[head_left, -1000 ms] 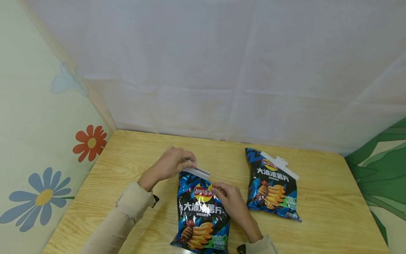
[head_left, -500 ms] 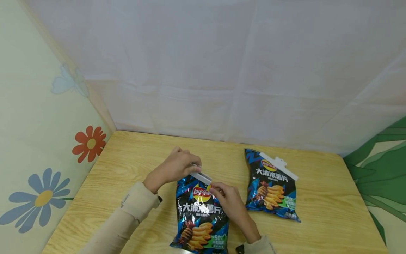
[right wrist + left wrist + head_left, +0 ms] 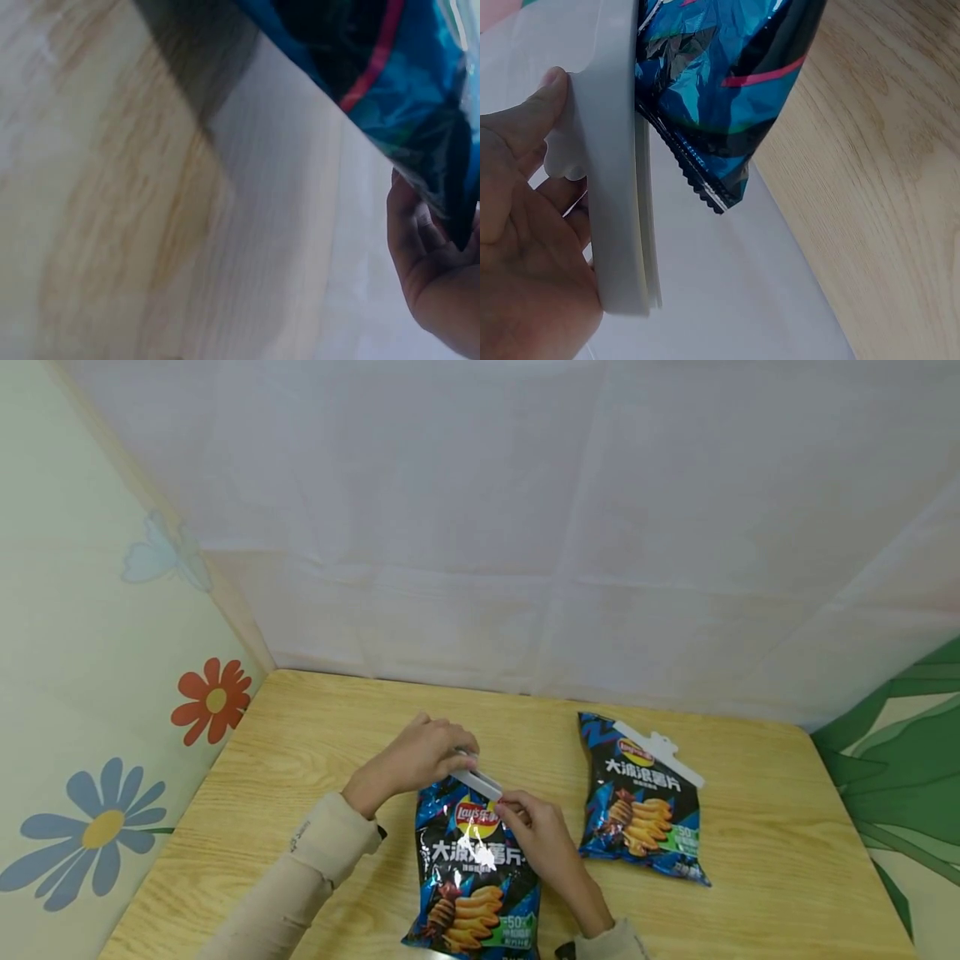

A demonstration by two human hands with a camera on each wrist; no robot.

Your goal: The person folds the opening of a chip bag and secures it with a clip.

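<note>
A blue and black bag of potato chips (image 3: 480, 877) stands at the front of the table, its front print facing up. At its top edge is a long white bag clip (image 3: 480, 783), which my left hand (image 3: 420, 756) grips by the handle. In the left wrist view the two bars of the clip (image 3: 615, 217) lie along the bag's top, with a bag corner (image 3: 712, 176) sticking out to one side. My right hand (image 3: 547, 839) pinches the bag's upper right edge; its fingers (image 3: 405, 225) are partly hidden behind the bag in the right wrist view.
To the right lies a second matching chip bag (image 3: 645, 810) with a white clip (image 3: 660, 750) across its slanted top. Both rest on a wooden table (image 3: 772, 843). A pale cloth (image 3: 465, 527) hangs behind the table's back edge.
My left hand has moved a little to the right with the clip, bringing the clip's end close to my right fingertips. My right hand stays at the bag's edge, almost still.
</note>
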